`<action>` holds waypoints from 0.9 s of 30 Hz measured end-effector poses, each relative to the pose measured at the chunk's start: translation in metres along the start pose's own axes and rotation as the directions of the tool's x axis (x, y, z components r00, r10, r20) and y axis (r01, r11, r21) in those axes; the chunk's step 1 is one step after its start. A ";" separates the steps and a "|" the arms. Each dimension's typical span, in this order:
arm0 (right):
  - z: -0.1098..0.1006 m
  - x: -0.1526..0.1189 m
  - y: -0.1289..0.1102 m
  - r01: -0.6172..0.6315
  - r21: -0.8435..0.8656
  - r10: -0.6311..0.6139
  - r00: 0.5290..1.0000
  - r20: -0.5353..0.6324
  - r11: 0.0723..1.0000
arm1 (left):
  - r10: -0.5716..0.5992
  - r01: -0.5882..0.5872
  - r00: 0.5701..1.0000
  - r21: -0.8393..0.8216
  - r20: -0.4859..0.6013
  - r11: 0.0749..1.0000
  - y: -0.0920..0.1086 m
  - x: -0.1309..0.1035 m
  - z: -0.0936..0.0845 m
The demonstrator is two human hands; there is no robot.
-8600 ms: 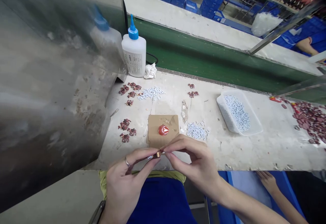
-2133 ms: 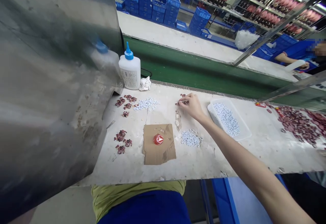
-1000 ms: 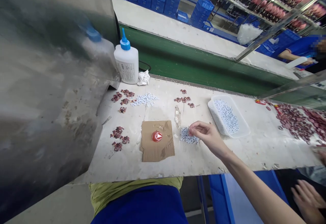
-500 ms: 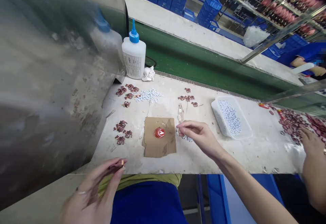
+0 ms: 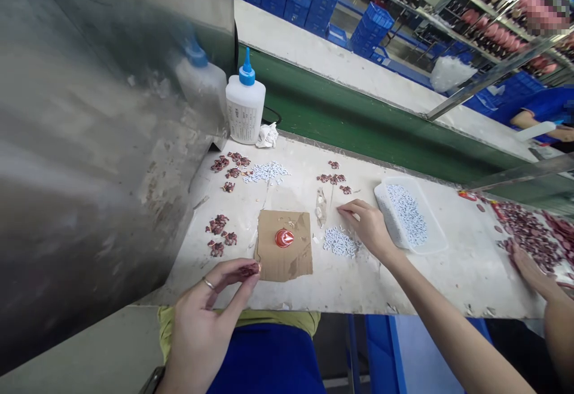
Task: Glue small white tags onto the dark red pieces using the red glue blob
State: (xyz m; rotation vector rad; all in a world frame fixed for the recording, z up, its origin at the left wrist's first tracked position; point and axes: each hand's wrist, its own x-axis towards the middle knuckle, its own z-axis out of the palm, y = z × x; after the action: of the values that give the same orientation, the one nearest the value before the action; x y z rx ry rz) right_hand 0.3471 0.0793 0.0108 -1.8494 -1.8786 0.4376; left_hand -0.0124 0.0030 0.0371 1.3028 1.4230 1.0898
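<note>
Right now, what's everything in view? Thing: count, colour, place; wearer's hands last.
Bottle: one, white with blue cap, back left of bench
Crumpled wad: one, white, beside bottle
Cardboard: one, brown, centre front
Round piece: one, red and white, on cardboard
Tub: one, translucent, bench right
Small pieces: many, bluish white, two piles and in tub
Brown parts: many, reddish brown, groups on bench, heap far right
Crates: many, blue, background
Metal panel: one, grey, left
Co-workers: two or more, partly visible, right
Left hand: one, front left; fingers hold a brown part
Right hand: one, near right pile; grip unclear
</note>
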 end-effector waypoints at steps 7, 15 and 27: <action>0.004 -0.018 -0.039 0.035 -0.022 -0.034 0.999 0.036 0.999 | 0.044 -0.044 0.999 0.007 0.006 0.999 0.000 -0.001 0.003; 0.038 -0.042 -0.101 -0.138 0.446 0.073 0.984 0.161 0.885 | 0.034 -0.035 0.999 0.033 0.029 0.999 -0.003 -0.001 0.004; 0.043 -0.036 -0.105 0.187 0.241 -0.209 0.975 0.072 0.952 | 0.274 -0.274 0.962 0.159 0.020 0.949 -0.009 0.000 0.002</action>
State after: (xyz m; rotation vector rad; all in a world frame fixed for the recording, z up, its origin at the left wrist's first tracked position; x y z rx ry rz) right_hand 0.2349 0.0434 0.0269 -1.4949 -1.9593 0.6570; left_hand -0.0123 0.0023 0.0283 1.6541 1.3824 1.1748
